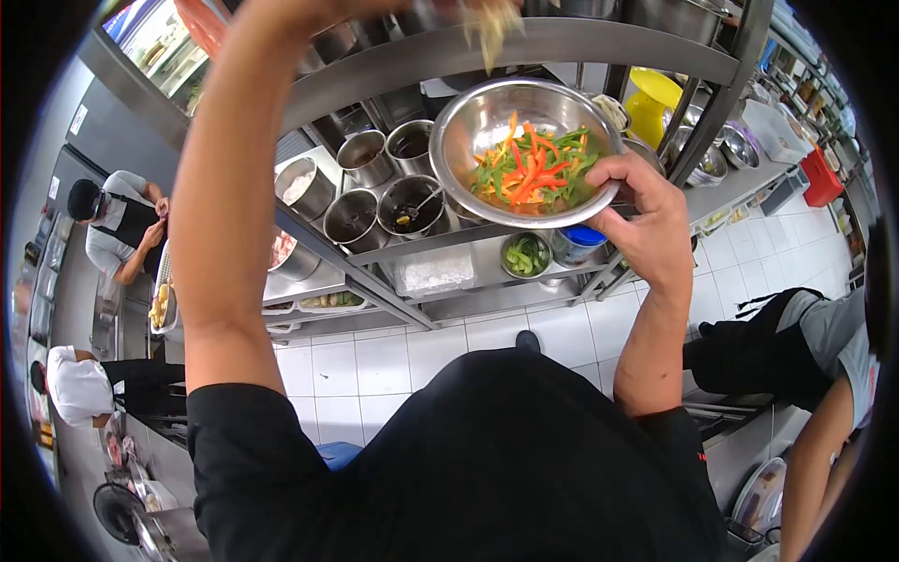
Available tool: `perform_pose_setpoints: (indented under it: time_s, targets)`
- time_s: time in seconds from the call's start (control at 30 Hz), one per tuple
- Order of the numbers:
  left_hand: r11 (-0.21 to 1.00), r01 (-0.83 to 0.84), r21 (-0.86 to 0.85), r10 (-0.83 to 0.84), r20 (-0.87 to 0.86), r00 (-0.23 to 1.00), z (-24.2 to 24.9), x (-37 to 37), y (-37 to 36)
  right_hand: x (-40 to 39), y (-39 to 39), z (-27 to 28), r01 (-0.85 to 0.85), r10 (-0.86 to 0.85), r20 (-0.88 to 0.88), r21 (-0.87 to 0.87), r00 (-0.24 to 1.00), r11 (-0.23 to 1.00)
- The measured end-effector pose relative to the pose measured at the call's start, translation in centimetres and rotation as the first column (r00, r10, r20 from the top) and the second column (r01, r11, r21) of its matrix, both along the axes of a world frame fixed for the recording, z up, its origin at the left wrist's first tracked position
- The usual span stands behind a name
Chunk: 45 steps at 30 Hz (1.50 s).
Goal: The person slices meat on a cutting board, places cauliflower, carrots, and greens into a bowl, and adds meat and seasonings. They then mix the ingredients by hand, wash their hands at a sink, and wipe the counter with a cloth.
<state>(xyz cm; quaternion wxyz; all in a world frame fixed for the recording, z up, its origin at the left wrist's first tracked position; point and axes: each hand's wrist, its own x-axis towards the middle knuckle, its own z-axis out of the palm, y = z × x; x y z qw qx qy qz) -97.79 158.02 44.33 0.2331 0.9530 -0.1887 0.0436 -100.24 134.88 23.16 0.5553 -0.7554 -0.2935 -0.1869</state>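
Note:
My right hand (646, 211) grips the right rim of a steel mixing bowl (459, 122) and tilts it slightly toward me. Inside lie red and orange pepper strips (536, 173) among cut green vegetables (492, 178). My left arm (229, 206) reaches up over the shelf, and its hand (351, 6) is mostly cut off by the top edge. A blurred bunch of pale, thin vegetable strips (492, 33) hangs at that hand, above the bowl's far rim. The fingers themselves are out of view.
Steel pots (361, 220) of dark sauces stand left of the bowl, one with a spoon. A steel shelf edge (562, 45) crosses above. Sliced greens (524, 255) and a blue-lidded jar (582, 239) sit below. Co-workers stand left (122, 225) and right (777, 347).

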Motion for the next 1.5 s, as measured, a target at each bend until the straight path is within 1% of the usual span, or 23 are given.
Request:
perform_pose_setpoints:
  time_s: [0.07, 0.1, 0.2, 0.3, 0.4, 0.43, 0.47, 0.53, 0.63, 0.67, 0.7, 0.73, 0.77, 0.83, 0.9, 0.97, 1.07, 1.2, 1.23, 1.27, 1.33, 1.43, 1.5]
  targets:
    - [0.938, 0.345, 0.046, -0.339, -0.098, 0.936, -5.9, 1.6, 0.7, -0.1, -0.1, -0.2, -0.002, 0.003, 0.008, -0.008, 1.000, 1.000]
    - [0.881, 0.370, 0.294, -0.367, -0.068, 0.928, -7.1, 0.8, 0.0, -0.3, -0.1, -0.3, 0.003, -0.002, 0.018, -0.036, 1.000, 0.999]
    - [0.890, 0.209, 0.406, -0.263, 0.081, 0.961, -9.1, 0.6, -0.8, -0.7, -0.1, -0.4, 0.032, -0.030, 0.033, -0.050, 0.999, 0.998]
    - [0.953, 0.208, 0.221, -0.244, 0.148, 0.958, -9.7, 1.0, -0.1, -1.2, 0.1, -0.7, 0.059, -0.056, 0.056, -0.069, 0.997, 0.996]
    - [0.863, 0.396, 0.314, -0.419, 0.005, 0.908, -10.7, 0.6, -0.2, -2.0, -0.2, 0.1, 0.080, -0.075, 0.049, -0.121, 0.996, 0.989]
    - [0.860, 0.389, 0.330, -0.401, -0.032, 0.915, -10.4, -0.5, -0.3, -2.0, -0.4, 0.2, 0.069, -0.062, 0.060, -0.136, 0.996, 0.988]
    - [0.858, 0.386, 0.340, -0.421, 0.033, 0.907, -10.3, -0.7, 0.0, -1.9, -0.7, 0.3, 0.061, -0.049, 0.079, -0.151, 0.996, 0.987]
    - [0.906, 0.352, 0.233, -0.364, 0.008, 0.931, -6.7, -1.0, -0.5, -1.7, -1.0, 0.1, 0.057, -0.051, 0.046, -0.137, 0.998, 0.989]
    - [0.945, 0.288, 0.155, -0.320, 0.250, 0.914, -1.7, 1.8, -0.2, -0.7, -2.0, -0.5, 0.032, -0.030, 0.024, -0.114, 0.999, 0.993]
    - [0.984, 0.120, 0.133, -0.148, 0.234, 0.961, 0.2, 2.9, -0.9, -0.4, -2.4, -0.4, 0.031, -0.027, 0.029, -0.122, 0.999, 0.992]
    - [0.961, 0.109, 0.254, -0.206, 0.394, 0.896, 1.7, 5.4, -0.9, 0.0, -2.7, -0.3, 0.026, -0.022, 0.033, -0.132, 0.999, 0.991]
    - [0.965, 0.075, 0.251, -0.182, 0.436, 0.881, 2.9, 7.7, -1.3, 0.5, -3.2, -0.3, 0.020, -0.016, 0.036, -0.141, 0.999, 0.990]
    - [0.937, -0.097, 0.335, -0.060, 0.429, 0.901, 4.5, 8.3, -3.2, 1.1, -3.6, -0.6, 0.008, -0.001, 0.055, -0.121, 0.998, 0.993]
    - [0.877, -0.060, 0.477, -0.178, 0.436, 0.882, 5.3, 13.9, -3.9, 2.0, -4.7, -0.9, -0.003, 0.008, 0.044, -0.114, 0.999, 0.993]
    - [0.909, 0.064, 0.412, -0.159, 0.202, 0.966, 4.5, 21.3, -4.4, 2.9, -5.9, -1.6, -0.018, 0.023, 0.051, -0.096, 0.998, 0.995]
    - [0.810, 0.025, 0.586, -0.094, 0.087, 0.992, 3.1, 26.4, -4.7, 3.3, -7.0, -2.1, -0.038, 0.041, 0.034, -0.096, 0.999, 0.995]
    - [0.803, 0.010, 0.595, 0.060, -0.097, 0.993, 0.2, 29.0, -5.2, 4.3, -9.2, -2.8, -0.080, 0.080, -0.006, -0.163, 0.997, 0.983]
    - [0.792, -0.002, 0.610, 0.085, -0.107, 0.991, 0.8, 30.2, -5.8, 5.7, -11.1, -3.2, -0.092, 0.087, -0.041, -0.151, 0.995, 0.984]
    - [0.882, -0.066, 0.467, 0.131, -0.109, 0.985, 0.7, 29.4, -5.8, 6.0, -11.4, -3.1, -0.096, 0.089, -0.046, -0.155, 0.995, 0.983]
    - [0.837, -0.049, 0.545, 0.060, -0.002, 0.998, 1.0, 29.4, -5.6, 6.2, -11.7, -3.0, -0.101, 0.094, -0.049, -0.159, 0.994, 0.982]
    - [0.890, -0.056, 0.453, 0.044, 0.036, 0.998, 1.6, 28.7, -5.4, 6.7, -12.1, -3.0, -0.097, 0.090, -0.052, -0.168, 0.995, 0.981]
    - [0.960, -0.062, 0.272, 0.077, -0.047, 0.996, 2.1, 28.5, -4.6, 7.2, -12.1, -3.1, -0.067, 0.068, -0.002, -0.126, 0.998, 0.990]
    - [0.953, -0.035, 0.302, 0.042, -0.018, 0.999, 2.1, 28.8, -4.2, 7.4, -12.3, -3.4, -0.057, 0.059, 0.017, -0.102, 0.998, 0.993]
